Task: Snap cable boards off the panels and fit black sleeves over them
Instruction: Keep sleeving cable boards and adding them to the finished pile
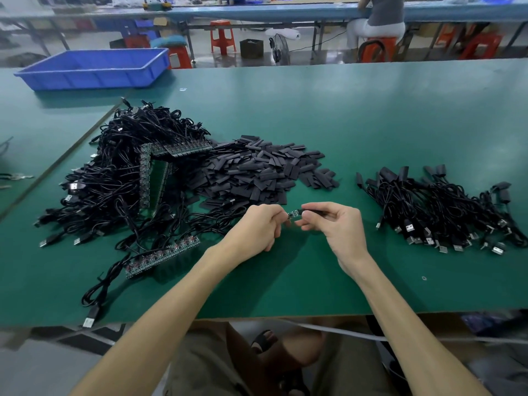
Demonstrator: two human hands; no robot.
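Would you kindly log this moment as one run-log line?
step: sleeving | left hand: pinches cable board | right hand: holds black sleeve at board end

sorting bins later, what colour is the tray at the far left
The tray is blue; the head view shows it.

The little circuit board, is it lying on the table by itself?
No, the left hand pinches the circuit board above the table while the right hand holds a black sleeve at its end.
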